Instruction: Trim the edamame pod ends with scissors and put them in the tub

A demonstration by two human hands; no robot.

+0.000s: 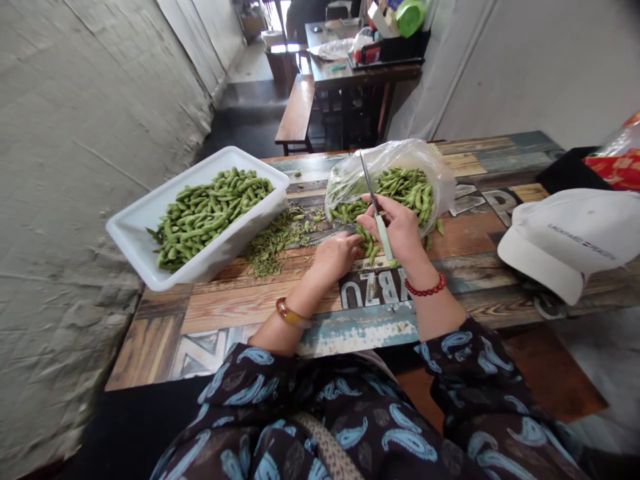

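My right hand (pixel 395 227) is closed around scissors (pixel 383 237) with a pale green handle, their blades pointing up and away. Just left of it, my left hand (pixel 336 255) has its fingers pressed together by a few loose pods; what it pinches, if anything, is too small to name. Behind both hands lies an open clear plastic bag (pixel 347 175) of green pods (pixel 407 187). A white tub (pixel 235 243) at the left holds a heap of pods (pixel 210 217). Between tub and bag, green trimmings (pixel 273 250) are scattered on the table.
The wood-patterned table (pixel 230 300) runs across the view. A white cap (pixel 575 233) lies at its right, near a red package (pixel 620 160). Beyond stand a bench (pixel 296 110) and another table (pixel 335 77) with goods on it. A rough wall rises at the left.
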